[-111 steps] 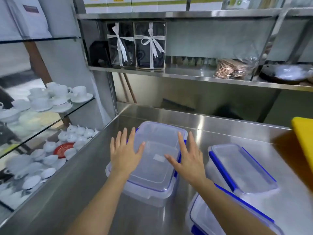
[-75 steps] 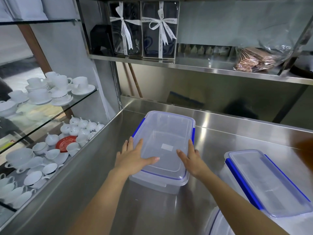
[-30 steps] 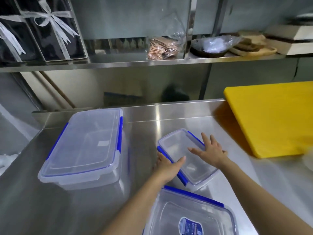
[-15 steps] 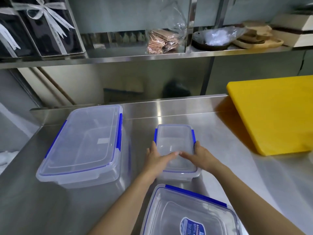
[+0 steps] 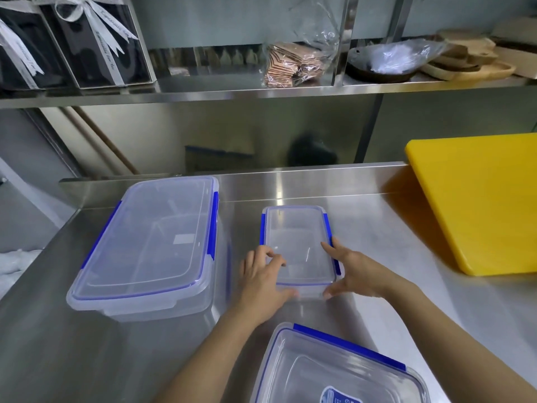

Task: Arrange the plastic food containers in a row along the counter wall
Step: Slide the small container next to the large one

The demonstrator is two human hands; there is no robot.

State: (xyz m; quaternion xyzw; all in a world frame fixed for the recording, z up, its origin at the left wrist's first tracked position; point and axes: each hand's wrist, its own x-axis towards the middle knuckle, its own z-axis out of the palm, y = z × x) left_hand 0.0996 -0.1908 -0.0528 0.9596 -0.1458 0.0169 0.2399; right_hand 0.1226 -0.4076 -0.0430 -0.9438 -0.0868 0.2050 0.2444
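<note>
Commercial kitchen, steel counter, steel shelf, yellow cutting board

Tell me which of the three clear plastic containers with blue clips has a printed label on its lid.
The clear plastic container nearest the camera, at the bottom edge. The large left one and the small held one lack it.

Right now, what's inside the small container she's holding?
Nothing shows through the clear lid of the small container; it looks empty. The left hand and right hand cover its near corners, so those stay unseen.
</note>
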